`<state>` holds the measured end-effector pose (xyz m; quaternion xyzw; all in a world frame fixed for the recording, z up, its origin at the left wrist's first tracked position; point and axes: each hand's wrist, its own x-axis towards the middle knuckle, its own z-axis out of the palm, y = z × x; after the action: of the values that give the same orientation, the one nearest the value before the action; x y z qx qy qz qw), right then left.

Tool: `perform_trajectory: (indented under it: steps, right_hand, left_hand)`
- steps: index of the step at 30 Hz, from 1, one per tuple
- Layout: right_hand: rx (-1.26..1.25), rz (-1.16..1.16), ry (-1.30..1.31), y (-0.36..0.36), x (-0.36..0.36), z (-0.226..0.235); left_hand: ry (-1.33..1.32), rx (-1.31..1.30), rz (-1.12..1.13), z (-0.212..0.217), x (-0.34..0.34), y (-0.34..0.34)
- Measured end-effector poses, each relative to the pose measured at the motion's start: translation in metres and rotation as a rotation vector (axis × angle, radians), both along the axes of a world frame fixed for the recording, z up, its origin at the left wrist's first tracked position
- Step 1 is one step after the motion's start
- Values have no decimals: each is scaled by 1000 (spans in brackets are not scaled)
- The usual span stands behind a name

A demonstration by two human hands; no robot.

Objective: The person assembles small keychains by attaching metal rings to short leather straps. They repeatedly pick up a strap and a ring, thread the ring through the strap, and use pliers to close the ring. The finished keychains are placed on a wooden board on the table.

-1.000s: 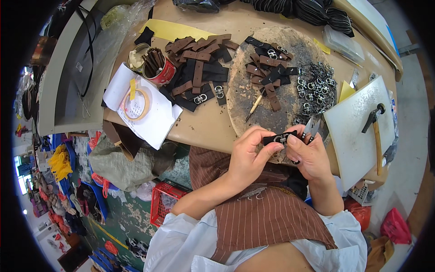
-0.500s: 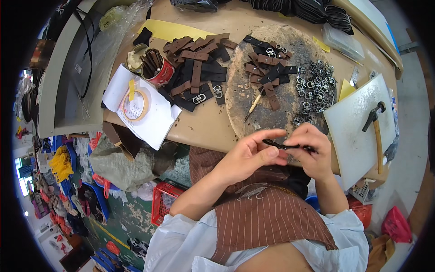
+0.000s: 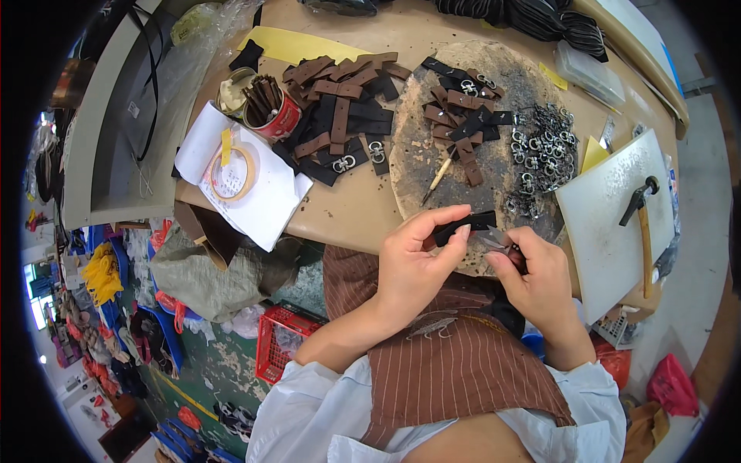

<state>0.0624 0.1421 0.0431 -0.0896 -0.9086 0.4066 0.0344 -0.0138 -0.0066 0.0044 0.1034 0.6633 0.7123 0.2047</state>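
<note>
My left hand (image 3: 417,266) pinches a black strap piece (image 3: 477,221) between thumb and fingers, above the near edge of a round, worn work board (image 3: 413,166). Close by on the right, my right hand (image 3: 540,274) is closed around small metal snips (image 3: 492,240), their pointed blades beside the strap's end. Part of the snips is hidden in the palm. Farther back on the board lie brown and black strap pieces (image 3: 469,147), some with metal buckles, and an awl with a pale wooden handle (image 3: 441,171). A heap of metal buckles (image 3: 540,147) covers the board's right side.
More brown and black straps (image 3: 340,119) are piled to the left, beside a red can (image 3: 279,116) of brown strips. A tape roll (image 3: 245,181) rests on white papers (image 3: 266,212). At right, a hammer (image 3: 644,231) lies on a pale slab (image 3: 598,239).
The hands have drawn slightly apart, and my left hand now shows the black strap raised in its fingers. Snip blades now show at my right hand. The view has shifted slightly.
</note>
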Motion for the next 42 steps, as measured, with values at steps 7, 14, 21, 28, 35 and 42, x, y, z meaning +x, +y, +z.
perform_trajectory:
  steps: [7, 14, 21, 28, 35, 42]
  right_hand:
    - [36, -32, 25, -11, -5, -1]
    - [13, -41, 17, -12, -6, 0]
    - [8, -77, 26, -18, -8, -5]
    - [-1016, -47, -338, -4, -3, -13]
    - [-1472, -51, -530, 4, 2, -3]
    - [-1556, -49, -581, 8, 6, 0]
  left_hand:
    - [202, -35, 80, 0, -1, 3]
    - [273, -58, 82, -1, -2, 3]
    - [580, -90, 95, -1, -1, 2]
    - [617, -40, 84, -4, -1, 2]
    - [528, 32, 40, -7, 1, 1]
    - [255, 171, 20, -11, 6, 3]
